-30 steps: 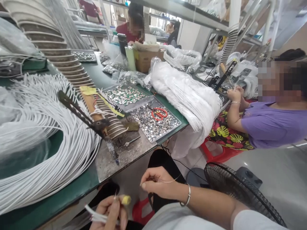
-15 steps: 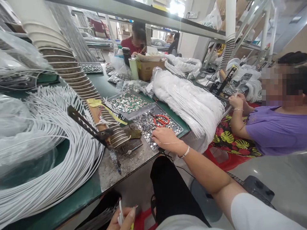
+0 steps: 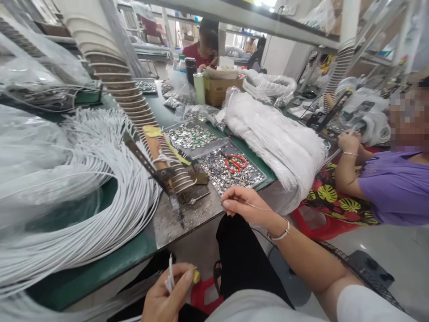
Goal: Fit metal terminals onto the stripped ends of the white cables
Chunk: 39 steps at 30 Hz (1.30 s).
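At six o'clock below the bench (image 3: 100, 273), the left hand (image 3: 166, 297) pinches white wires (image 3: 170, 275) while the right hand (image 3: 243, 205), fingers closed on a thin strand, hovers beside the parts tray (image 3: 258, 172), joining seemingly not begun.

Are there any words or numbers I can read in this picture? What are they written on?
No text can be read anywhere.
Cardboard box: no print shows.
Green bottle: any label is too blurred to read.
Yellow tape on the tool stand: no writing visible.
Small metal parts in the tray: too tiny to show any marks.
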{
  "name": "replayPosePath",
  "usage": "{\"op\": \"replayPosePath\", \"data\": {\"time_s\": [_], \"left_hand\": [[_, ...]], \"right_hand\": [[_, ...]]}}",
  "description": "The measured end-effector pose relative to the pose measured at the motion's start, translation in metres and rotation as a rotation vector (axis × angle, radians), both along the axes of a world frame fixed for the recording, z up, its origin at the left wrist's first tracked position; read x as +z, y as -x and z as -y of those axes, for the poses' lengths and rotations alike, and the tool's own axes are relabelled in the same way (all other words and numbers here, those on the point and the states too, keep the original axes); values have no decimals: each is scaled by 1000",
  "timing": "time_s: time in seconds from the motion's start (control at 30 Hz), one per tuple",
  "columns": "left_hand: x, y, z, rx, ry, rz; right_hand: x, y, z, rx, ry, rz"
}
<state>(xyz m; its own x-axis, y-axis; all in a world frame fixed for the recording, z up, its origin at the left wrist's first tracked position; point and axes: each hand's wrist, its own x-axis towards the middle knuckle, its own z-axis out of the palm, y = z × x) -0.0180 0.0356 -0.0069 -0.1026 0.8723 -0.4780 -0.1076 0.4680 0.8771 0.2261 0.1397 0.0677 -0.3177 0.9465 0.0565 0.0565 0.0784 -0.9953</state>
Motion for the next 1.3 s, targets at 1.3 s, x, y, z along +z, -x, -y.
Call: {"op": "replayPosePath", "data": {"time_s": [1.3], "left_hand": [[17, -8, -16, 79, -351, -116]], "right_hand": [[-42, 56, 68, -101, -552, 211]]}}
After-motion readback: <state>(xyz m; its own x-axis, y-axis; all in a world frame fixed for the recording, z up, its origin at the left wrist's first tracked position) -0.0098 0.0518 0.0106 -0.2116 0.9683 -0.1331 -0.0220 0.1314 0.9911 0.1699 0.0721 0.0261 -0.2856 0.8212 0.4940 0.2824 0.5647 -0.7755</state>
